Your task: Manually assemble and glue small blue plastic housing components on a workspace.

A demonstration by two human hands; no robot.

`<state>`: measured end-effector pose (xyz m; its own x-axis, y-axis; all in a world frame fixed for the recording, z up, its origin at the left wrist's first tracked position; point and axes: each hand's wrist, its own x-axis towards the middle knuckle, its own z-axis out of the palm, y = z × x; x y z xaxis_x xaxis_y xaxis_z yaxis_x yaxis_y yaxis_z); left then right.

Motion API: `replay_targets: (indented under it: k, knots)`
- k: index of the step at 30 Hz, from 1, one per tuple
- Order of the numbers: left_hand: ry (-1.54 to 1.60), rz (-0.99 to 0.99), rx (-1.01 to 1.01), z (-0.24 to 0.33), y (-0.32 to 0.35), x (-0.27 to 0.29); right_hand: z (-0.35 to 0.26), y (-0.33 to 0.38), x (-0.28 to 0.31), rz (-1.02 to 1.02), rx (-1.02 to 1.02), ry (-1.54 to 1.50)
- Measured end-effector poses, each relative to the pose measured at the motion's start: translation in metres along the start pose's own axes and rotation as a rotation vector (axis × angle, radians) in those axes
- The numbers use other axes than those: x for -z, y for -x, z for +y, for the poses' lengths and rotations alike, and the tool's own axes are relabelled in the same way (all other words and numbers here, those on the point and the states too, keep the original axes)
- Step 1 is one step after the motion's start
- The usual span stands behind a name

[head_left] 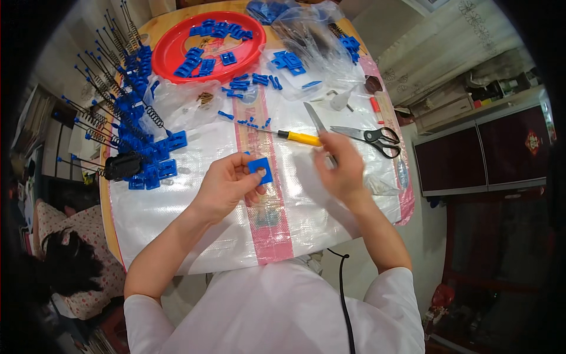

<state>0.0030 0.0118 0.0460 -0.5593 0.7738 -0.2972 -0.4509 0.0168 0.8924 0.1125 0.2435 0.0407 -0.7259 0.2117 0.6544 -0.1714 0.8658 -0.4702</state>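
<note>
Blue square plastic plate [265,166]: mid-frame, left hand [224,184] pinching.
Right hand [343,170]: blurred; cannot tell grip.
Plate step: apparently holding.
Next move: likely steady pinch.

white sheet [200,251] on wooden table [155,27]

A blue square [263,164] sits in the left grip [227,182].
</note>
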Motion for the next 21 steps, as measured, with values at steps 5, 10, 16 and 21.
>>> replay_targets:
  k: [5,10,16,21]
  knots:
    - [0.04,-0.021,-0.006,0.0,-0.01,0.009,0.078,-0.035,0.029,0.085,-0.513,0.071]
    - [0.034,0.043,-0.055,-0.004,-0.008,0.012,0.12,-0.057,0.007,-0.008,-0.617,0.209]
    - [0.03,0.09,-0.028,-0.007,-0.009,0.017,0.121,-0.06,-0.007,-0.063,-0.689,0.319]
    - [0.09,0.136,-0.026,-0.005,-0.01,0.025,0.11,-0.065,0.002,-0.032,-0.637,0.363]
